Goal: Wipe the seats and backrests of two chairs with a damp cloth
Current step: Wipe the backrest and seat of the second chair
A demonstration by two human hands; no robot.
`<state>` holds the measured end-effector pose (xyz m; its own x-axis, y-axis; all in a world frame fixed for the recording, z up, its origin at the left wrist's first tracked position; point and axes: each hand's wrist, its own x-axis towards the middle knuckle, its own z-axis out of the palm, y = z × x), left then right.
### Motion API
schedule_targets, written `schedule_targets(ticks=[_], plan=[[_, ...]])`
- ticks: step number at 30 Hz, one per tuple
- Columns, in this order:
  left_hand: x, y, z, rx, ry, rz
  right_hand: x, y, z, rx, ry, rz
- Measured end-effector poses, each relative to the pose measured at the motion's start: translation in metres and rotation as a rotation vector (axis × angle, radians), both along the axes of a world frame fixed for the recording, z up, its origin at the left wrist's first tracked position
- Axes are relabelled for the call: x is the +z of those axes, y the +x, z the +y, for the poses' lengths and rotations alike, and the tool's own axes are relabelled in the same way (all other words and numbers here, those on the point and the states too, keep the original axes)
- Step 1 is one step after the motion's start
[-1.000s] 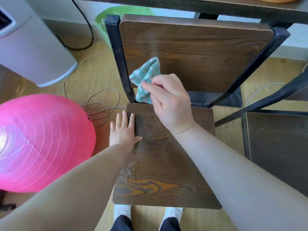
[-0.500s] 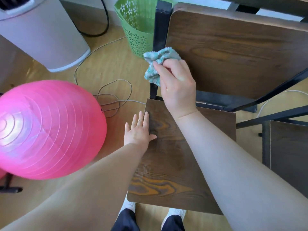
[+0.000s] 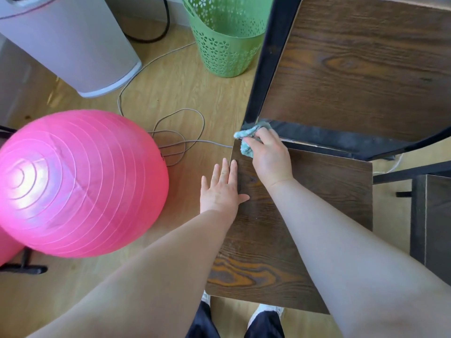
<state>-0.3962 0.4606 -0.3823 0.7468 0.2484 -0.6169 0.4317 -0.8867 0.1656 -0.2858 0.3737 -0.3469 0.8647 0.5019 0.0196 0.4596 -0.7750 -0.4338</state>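
A dark wooden chair stands in front of me, its seat (image 3: 317, 215) below and its backrest (image 3: 366, 69) above, held by a black metal frame (image 3: 263, 57). My right hand (image 3: 271, 157) grips a teal cloth (image 3: 246, 137) and presses it at the seat's back left corner, at the foot of the left frame post. My left hand (image 3: 222, 189) lies flat, fingers spread, on the seat's left edge. A second chair's seat (image 3: 436, 215) shows at the right edge.
A big pink exercise ball (image 3: 78, 181) sits on the wooden floor at my left. A green perforated basket (image 3: 224, 37), a white appliance (image 3: 73, 40) and loose grey cables (image 3: 175, 137) lie beyond it. My feet (image 3: 266, 311) are under the seat's front edge.
My right hand has slid the cloth down the left frame post from the backrest's level to the seat's back left corner. The view has shifted left. My left hand stays put.
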Motion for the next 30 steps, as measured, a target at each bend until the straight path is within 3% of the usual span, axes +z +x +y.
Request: schedule_targets(ticks=[5,12,24,30], plan=[[0.004,0.001,-0.001,-0.016,0.001,0.016,0.0,-0.001,0.007,-0.093,-0.056,0.127],[0.015,0.005,0.005,-0.129,0.096,0.092,0.029,-0.025,-0.024,-0.044,-0.022,0.011],[0.074,-0.007,-0.011,-0.196,0.127,0.023,0.129,-0.046,-0.114,-0.493,0.391,0.247],[0.111,0.003,-0.036,-0.198,0.141,-0.033,0.19,-0.04,-0.158,-0.521,0.559,0.119]])
